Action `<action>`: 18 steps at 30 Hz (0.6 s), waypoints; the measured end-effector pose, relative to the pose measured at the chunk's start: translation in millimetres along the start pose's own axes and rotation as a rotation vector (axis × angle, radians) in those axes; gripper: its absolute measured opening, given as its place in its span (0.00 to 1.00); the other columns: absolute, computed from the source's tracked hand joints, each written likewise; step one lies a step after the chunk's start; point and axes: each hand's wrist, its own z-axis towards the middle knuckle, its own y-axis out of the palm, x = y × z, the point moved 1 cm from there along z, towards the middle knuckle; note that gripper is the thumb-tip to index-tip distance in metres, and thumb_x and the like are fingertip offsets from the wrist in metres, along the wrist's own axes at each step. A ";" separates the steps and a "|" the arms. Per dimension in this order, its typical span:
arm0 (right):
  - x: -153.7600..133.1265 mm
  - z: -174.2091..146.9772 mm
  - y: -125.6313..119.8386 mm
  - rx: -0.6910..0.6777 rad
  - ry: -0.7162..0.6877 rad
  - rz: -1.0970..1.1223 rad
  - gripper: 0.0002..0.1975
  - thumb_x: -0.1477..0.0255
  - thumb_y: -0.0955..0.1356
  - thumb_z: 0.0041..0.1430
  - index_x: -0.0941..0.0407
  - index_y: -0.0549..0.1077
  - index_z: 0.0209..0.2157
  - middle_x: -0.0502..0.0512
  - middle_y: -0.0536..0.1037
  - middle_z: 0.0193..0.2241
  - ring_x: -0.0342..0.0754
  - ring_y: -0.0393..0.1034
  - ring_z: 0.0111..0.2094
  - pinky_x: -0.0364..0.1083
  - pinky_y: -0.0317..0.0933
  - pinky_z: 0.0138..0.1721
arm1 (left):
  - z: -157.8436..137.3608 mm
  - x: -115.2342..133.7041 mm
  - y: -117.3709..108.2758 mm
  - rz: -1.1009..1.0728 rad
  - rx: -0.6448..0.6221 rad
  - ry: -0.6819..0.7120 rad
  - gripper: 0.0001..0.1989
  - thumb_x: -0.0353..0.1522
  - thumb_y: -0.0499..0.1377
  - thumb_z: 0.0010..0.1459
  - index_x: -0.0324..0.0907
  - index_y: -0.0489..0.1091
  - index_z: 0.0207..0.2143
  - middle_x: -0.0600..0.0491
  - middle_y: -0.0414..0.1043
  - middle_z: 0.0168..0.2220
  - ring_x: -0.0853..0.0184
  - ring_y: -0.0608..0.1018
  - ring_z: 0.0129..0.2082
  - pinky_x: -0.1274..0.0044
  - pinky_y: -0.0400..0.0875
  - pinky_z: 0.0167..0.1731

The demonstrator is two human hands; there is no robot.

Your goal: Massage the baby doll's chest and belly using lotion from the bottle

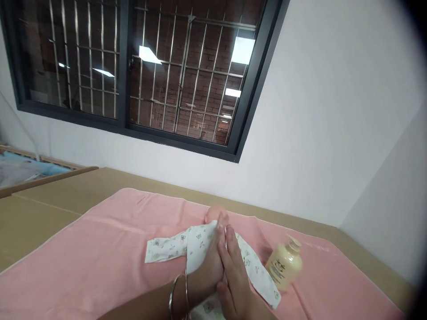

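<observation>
My left hand and my right hand are pressed together palm to palm, fingers stretched out and pointing away from me. Nothing shows between them. Beneath them lies what looks like a baby doll, dressed in a white top with small prints, its sleeves spread to both sides. The doll's round head is partly covered by my fingertips, and my forearms hide much of its body. To the right, a pale yellow pump bottle stands beside the right sleeve. Two thin silver bangles circle my left wrist.
A pink cloth spreads under the doll and bottle, over a tan tabletop. Behind it rises a white wall with a dark-framed, barred window. At the far left sits a wooden-edged tray or bed with blue material.
</observation>
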 end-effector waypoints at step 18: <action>72.3 -17.1 24.9 -0.503 0.290 -0.069 0.22 0.65 0.53 0.71 0.53 0.59 0.62 0.53 0.50 0.64 0.53 0.37 0.66 0.63 0.36 0.64 | 9.2 -36.0 -43.6 0.679 0.135 0.434 0.23 0.40 0.49 0.65 0.44 0.58 0.60 0.48 0.57 0.63 0.60 0.58 0.64 0.65 0.48 0.64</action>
